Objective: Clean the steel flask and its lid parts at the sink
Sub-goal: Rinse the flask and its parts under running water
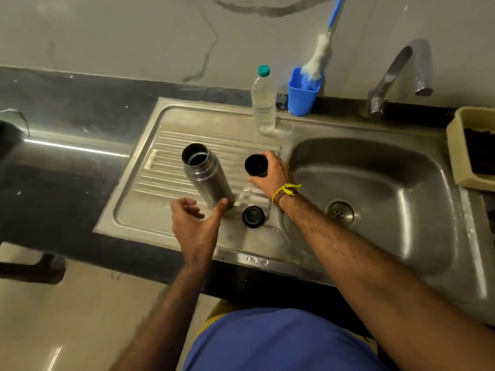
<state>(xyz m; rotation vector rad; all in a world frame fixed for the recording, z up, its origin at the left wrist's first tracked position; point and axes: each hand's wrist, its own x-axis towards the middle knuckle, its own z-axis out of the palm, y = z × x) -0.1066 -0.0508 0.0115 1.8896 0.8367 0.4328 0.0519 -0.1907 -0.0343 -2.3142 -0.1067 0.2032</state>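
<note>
The steel flask point(205, 174) stands upright and uncapped on the ribbed drainboard point(166, 159) of the steel sink. My left hand point(197, 223) hovers at its base with loosely curled fingers, the thumb touching the flask's bottom edge, holding nothing. My right hand point(273, 175) grips a black cup-shaped lid part point(256, 164), mouth up, just above the drainboard to the right of the flask. A second black round lid part point(253, 216) lies on the drainboard near the front, between my two wrists.
The sink basin point(375, 183) with its drain point(339, 212) lies to the right under a curved tap point(399, 73). A clear plastic bottle point(263, 103) and a blue cup point(302, 92) holding a bottle brush point(318, 57) stand at the back. A cream tray point(460, 156) sits far right.
</note>
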